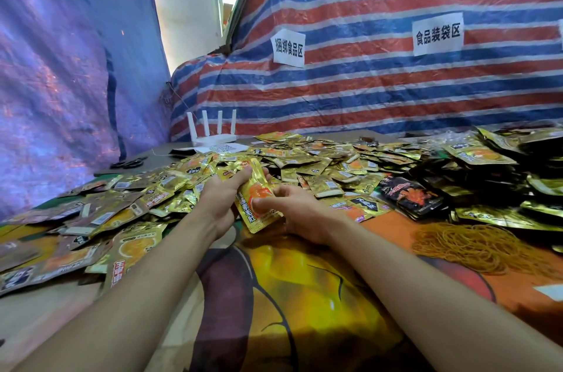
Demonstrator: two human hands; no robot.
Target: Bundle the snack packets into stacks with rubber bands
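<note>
Over the printed cloth (pixel 289 295), left hand (pixel 217 204) and right hand (pixel 300 213) both grip gold packets (pixel 259 207) at the heap's (pixel 320 164) near edge, with rubber bands (pixel 475 246) lying near right.

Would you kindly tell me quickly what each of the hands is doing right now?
Left hand: holding the packets, fingers curled round their far end.
Right hand: pinching the same packets, thumb on top.

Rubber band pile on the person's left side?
No: the rubber band pile lies on the cloth to the right of the right hand, which grips the gold packet stack together with the left hand.
</note>
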